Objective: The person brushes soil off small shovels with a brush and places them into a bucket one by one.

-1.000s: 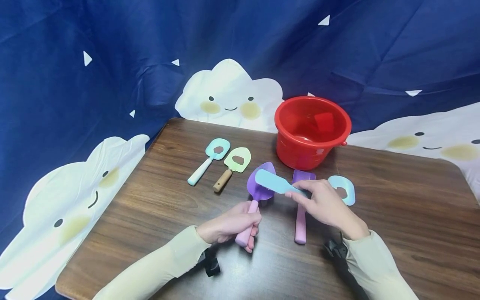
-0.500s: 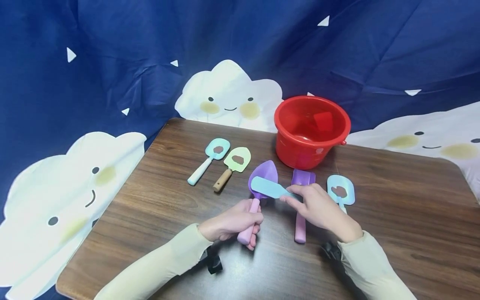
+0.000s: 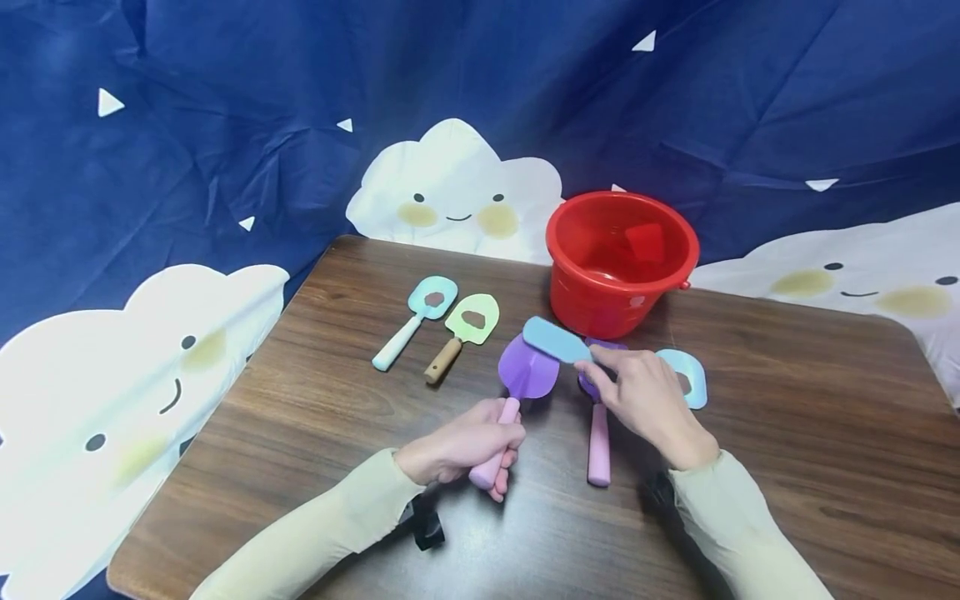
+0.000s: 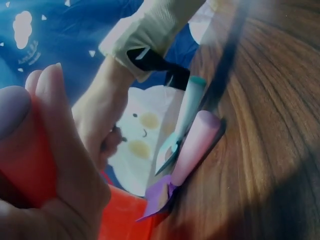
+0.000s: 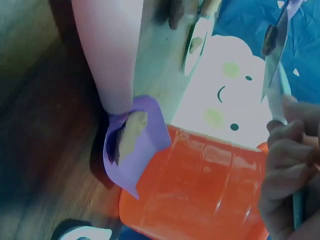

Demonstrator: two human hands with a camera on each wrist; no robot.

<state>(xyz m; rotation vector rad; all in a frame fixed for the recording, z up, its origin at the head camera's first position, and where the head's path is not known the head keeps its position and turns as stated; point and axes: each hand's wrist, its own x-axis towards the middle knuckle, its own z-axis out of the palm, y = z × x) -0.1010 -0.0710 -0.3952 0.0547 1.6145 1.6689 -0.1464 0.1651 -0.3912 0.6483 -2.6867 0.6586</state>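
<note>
My left hand (image 3: 468, 446) grips the pink handle of a purple toy shovel (image 3: 528, 371), its pointed blade facing away from me. Between thumb and fingers, my right hand (image 3: 648, 400) pinches a narrow light blue toy shovel (image 3: 557, 341). That blade lies over the upper right of the purple one; whether they touch I cannot tell. In the right wrist view a small dark lump (image 5: 270, 40) shows against the light blue shovel's blade. Beneath my right hand, a second purple shovel (image 3: 598, 446) with a pink handle rests on the table, brown matter in its scoop.
A red bucket (image 3: 622, 287) stands at the back right. On the left lie a light blue shovel (image 3: 401, 340) with a pale handle and a green shovel (image 3: 444, 360) with a wooden handle. Another light blue shovel (image 3: 696, 379) lies right of my right hand. Brown patches show on these blades.
The light blue shovel in my right hand first moved down and left across the purple blade, then back up and right to its upper edge. My left hand has barely moved.
</note>
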